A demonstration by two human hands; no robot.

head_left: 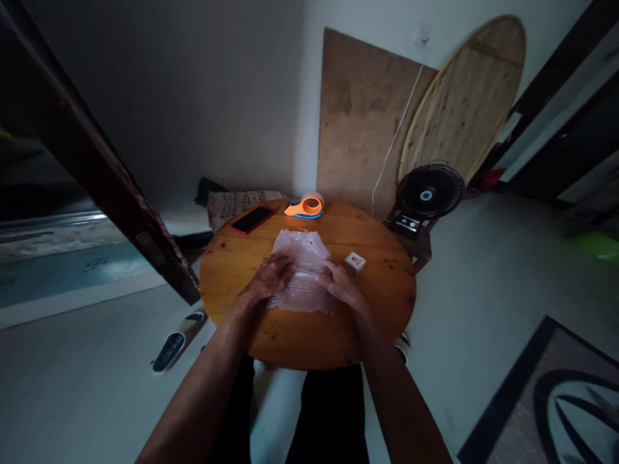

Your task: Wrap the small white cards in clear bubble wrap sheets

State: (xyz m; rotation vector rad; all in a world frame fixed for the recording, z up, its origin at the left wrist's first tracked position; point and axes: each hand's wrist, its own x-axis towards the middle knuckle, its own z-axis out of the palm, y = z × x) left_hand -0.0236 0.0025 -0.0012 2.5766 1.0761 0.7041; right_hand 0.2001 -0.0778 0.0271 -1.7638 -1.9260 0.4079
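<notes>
Touching bubble wrap (304, 274), wooden table (290, 341), pale floor (483, 258)

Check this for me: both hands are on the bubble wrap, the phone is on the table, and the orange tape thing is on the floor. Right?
Almost! Only the place of the orange tape dispenser is wrong: the head view shows it on the table, near the far edge. The left hand and right hand are on the bubble wrap, and the phone is there too.
</notes>
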